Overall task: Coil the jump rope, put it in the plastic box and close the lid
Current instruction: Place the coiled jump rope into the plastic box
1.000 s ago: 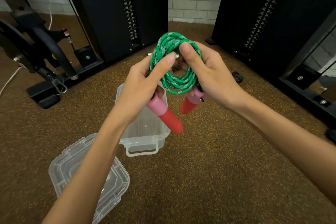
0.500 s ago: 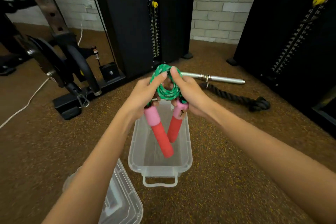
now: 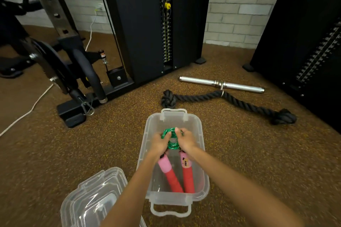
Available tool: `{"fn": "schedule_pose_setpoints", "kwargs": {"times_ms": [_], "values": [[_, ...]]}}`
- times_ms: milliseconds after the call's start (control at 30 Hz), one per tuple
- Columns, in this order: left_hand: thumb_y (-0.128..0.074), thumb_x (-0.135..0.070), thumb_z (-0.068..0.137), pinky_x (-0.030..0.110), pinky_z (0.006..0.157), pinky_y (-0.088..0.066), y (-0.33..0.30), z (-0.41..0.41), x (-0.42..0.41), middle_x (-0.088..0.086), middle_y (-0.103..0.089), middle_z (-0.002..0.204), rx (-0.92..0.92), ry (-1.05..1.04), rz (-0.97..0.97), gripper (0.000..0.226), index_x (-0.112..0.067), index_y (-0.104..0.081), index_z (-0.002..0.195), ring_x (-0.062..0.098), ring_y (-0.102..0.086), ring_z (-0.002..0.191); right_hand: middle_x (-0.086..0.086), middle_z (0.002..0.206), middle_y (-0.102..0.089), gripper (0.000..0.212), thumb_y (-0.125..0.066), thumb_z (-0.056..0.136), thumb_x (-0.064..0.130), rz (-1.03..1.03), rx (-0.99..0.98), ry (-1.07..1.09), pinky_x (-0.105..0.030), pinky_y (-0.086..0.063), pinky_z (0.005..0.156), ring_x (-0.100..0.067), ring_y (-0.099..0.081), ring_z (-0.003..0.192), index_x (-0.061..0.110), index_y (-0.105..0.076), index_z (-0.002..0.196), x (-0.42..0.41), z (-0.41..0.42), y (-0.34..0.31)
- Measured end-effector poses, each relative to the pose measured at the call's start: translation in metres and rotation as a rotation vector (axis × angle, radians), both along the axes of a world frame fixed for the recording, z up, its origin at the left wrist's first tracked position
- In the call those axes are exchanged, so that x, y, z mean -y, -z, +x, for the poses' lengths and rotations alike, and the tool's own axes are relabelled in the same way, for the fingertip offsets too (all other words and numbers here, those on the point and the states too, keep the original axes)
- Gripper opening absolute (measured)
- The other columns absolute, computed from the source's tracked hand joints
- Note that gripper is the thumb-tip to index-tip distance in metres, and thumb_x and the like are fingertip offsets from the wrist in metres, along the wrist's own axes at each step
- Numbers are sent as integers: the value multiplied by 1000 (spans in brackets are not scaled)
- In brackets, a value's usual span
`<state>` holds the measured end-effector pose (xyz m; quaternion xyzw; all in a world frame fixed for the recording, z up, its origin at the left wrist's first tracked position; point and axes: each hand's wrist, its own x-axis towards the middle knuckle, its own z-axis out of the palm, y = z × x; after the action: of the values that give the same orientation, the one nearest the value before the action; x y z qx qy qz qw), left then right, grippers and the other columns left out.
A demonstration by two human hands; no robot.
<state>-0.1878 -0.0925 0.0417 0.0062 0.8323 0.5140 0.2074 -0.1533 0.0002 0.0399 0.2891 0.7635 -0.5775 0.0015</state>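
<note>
Jump rope (image 3: 170,141), green coil gripped from both sides, lowered inside the plastic box (image 3: 199,134) at its far half. Left hand (image 3: 158,143) curled round the coil's left side, right hand (image 3: 185,141) curled round its right side. Two pink-and-red handles (image 3: 173,177) angled toward the box's near wall, ends close together. Small dark print on the right handle, too blurred to read. Box open on the speckled brown floor (image 3: 258,162), clear lid (image 3: 92,199) lying just beside its near-left corner. Beyond the far wall: black knotted rope (image 3: 230,98) clipped to a metal bar (image 3: 201,81). Numbered weight stack (image 3: 166,38) behind, digits illegible.
</note>
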Motion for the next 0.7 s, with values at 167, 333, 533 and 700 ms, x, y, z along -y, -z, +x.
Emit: {"fn": "schedule_pose_setpoints", "kwargs": {"times_ms": [167,333,533,700], "values": [[-47,-22,98,36,85,-41,5,1,-4,24,-59,118,-184,91,-350,34,3,-50,121,38,-56,109,-18,117,-65,33,-40,102,27,144,39,2,-35,-45,85,-32,-60,108,6,-59,119,1,-5,9],[-46,-4,95,31,99,-32,14,9,-1,23,-46,134,-241,188,-394,41,1,-42,135,34,-47,123,-13,136,-55,37,-41,101,12,236,116,-88,-28,-39,97,-28,-52,125,9,-47,137,0,-1,16],[-41,-4,97,28,106,-30,9,31,6,17,-32,148,-418,228,-343,47,-1,-31,143,27,-37,134,-14,146,-40,45,-40,99,11,413,-18,-184,-35,-29,113,-28,-36,137,11,-37,144,8,12,6],[-43,-6,96,24,108,-29,-16,47,27,12,-30,150,-668,179,-295,49,-4,-31,143,22,-34,137,-9,145,-39,50,-44,97,13,573,-217,-263,-38,-27,114,-24,-32,136,13,-32,146,22,33,-19]]}}
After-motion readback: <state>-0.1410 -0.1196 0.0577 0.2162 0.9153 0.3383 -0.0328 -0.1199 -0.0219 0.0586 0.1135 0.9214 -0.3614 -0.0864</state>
